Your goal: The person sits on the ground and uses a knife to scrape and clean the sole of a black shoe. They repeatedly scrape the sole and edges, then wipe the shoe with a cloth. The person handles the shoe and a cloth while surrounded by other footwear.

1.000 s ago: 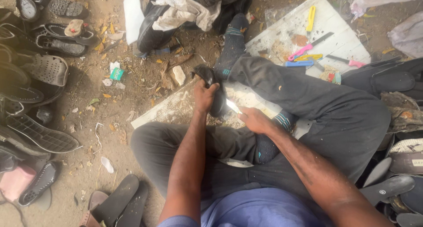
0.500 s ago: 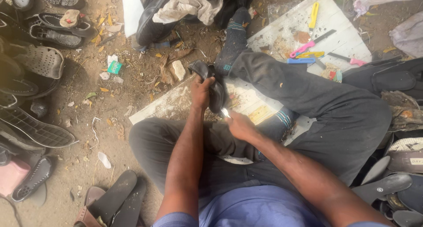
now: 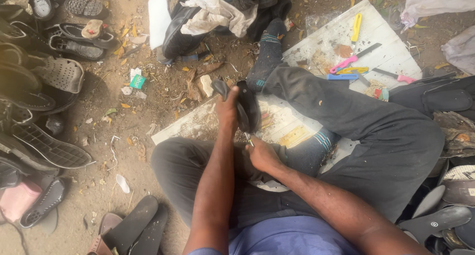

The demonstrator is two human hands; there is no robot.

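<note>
Head view: left hand (image 3: 227, 106) grips black shoe (image 3: 249, 109); blade (image 3: 249, 139) mostly hidden.

Shoes (image 3: 47, 77); white board (image 3: 391, 35); yellow cutter (image 3: 356, 27)

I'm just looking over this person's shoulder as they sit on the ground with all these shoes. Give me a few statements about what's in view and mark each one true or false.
1. The left hand grips a dark shoe. True.
2. The right hand rests empty on the knee. False: it holds a small metal tool up against the shoe.
3. Coloured tools lie on a white board. True: a yellow tool and a pink-handled tool are among them.
4. The person wears bright red trousers. False: the trousers are dark grey.
5. The shoes and sandals are stacked on a shelf. False: they lie on the dirt ground.
</note>
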